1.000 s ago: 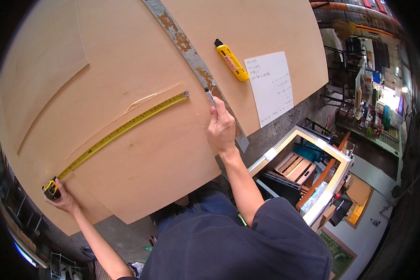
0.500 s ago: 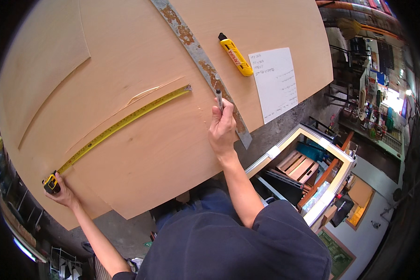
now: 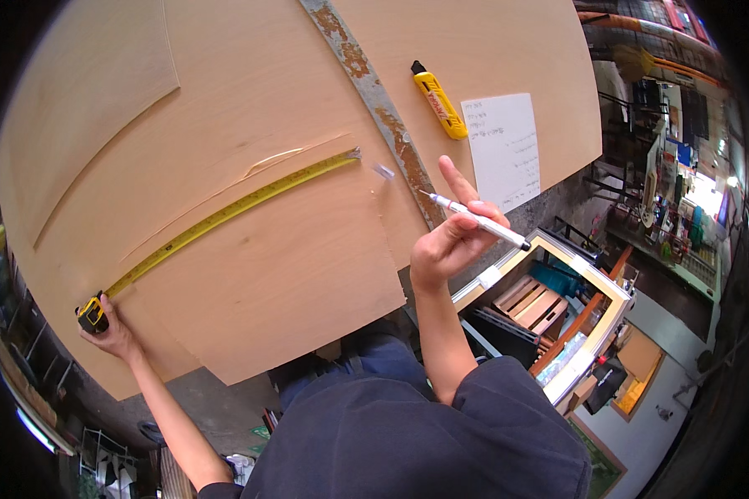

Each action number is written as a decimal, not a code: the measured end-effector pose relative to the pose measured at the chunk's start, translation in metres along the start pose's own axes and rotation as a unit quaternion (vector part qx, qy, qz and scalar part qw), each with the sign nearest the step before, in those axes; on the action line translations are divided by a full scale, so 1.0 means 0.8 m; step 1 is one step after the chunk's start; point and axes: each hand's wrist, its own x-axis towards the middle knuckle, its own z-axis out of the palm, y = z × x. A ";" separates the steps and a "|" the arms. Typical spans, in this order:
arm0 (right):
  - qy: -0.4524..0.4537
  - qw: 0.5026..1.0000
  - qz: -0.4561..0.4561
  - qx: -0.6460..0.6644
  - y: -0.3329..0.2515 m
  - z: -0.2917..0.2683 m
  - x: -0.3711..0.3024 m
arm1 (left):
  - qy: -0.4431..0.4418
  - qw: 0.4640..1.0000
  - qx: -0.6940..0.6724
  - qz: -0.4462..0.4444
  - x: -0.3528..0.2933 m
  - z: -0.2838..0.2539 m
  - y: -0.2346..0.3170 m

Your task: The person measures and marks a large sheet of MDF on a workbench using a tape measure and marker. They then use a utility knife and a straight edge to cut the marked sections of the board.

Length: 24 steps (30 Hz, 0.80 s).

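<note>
At the far left, my left hand (image 3: pixel 115 337) is closed round the yellow and black case of a tape measure (image 3: pixel 91 316). Its yellow blade (image 3: pixel 233 209) runs slantwise across a thin plywood sheet (image 3: pixel 283 266), ending left of a rusty steel ruler (image 3: pixel 379 100). My right hand (image 3: pixel 451 245), forefinger raised, pinches a white pen (image 3: pixel 478 218) over the near end of the ruler. The pen's bare tip points left and its dark end points right. A small translucent piece (image 3: pixel 383 171), perhaps the pen's cap, shows blurred beside the blade's end.
Right of the ruler lie a yellow utility knife (image 3: pixel 439 101) and a handwritten paper sheet (image 3: pixel 503 150). A smaller plywood piece (image 3: pixel 100 108) is at the far left. Beyond the board's near right edge stands a pale frame (image 3: pixel 601 333) with wooden slats inside.
My right hand has moved right and slightly down from the ruler's left edge. The pen has swung from upright to lying across, its tip now showing. The translucent piece has appeared near the blade's end.
</note>
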 end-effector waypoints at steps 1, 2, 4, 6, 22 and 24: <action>0.004 1.000 0.011 0.009 -0.005 0.001 0.002 | -0.002 1.000 0.017 0.008 0.001 0.000 0.002; 0.024 0.999 0.020 0.034 -0.013 0.011 -0.002 | -0.001 1.000 0.010 0.003 0.000 0.000 0.004; 0.034 0.996 0.043 0.076 -0.031 0.021 -0.015 | 0.002 1.000 -0.004 -0.005 -0.001 0.003 0.012; -0.009 0.988 0.079 0.133 -0.050 0.033 -0.036 | 0.001 0.998 -0.062 -0.021 -0.001 0.007 0.003; -0.307 0.897 0.149 0.281 -0.125 0.221 -0.164 | 0.039 0.999 0.035 0.006 -0.001 0.003 0.043; -0.282 0.893 0.180 0.301 -0.148 0.243 -0.170 | 0.039 0.997 0.059 0.017 0.002 0.004 0.047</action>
